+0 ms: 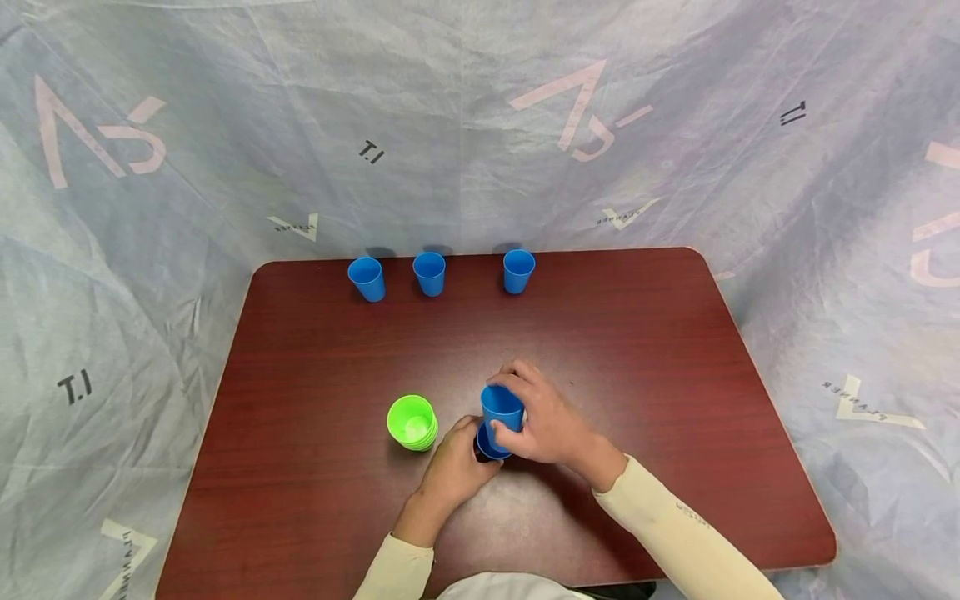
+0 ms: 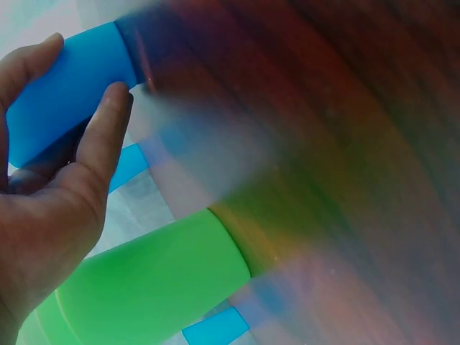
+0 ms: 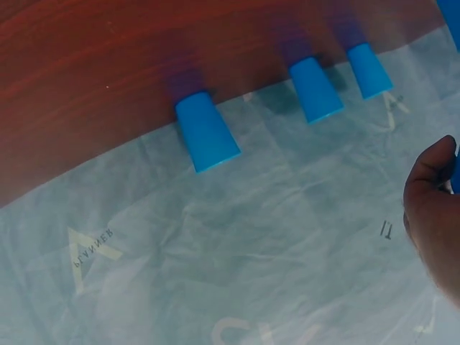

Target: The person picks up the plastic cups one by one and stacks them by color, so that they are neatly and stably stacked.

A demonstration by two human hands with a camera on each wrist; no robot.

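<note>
In the head view, my right hand (image 1: 551, 425) grips a blue cup (image 1: 495, 421) near its rim, thumb on the near side and fingers on the far side. The bottom of this cup is inside the mouth of a second blue cup (image 1: 482, 442). My left hand (image 1: 453, 467) holds that lower cup round its side, hiding much of it. The left wrist view shows a blue cup (image 2: 72, 90) between the left thumb and fingers. Left of the hands stands a nested stack of light green cups (image 1: 412, 423). The right wrist view catches only part of the right hand (image 3: 435, 215).
Three blue cups stand upright along the table's far edge: one at the left (image 1: 367, 282), one beside it (image 1: 430, 277), and one farther right (image 1: 517, 273). The reddish-brown table (image 1: 637, 350) meets a grey cloth backdrop (image 1: 450, 183) behind.
</note>
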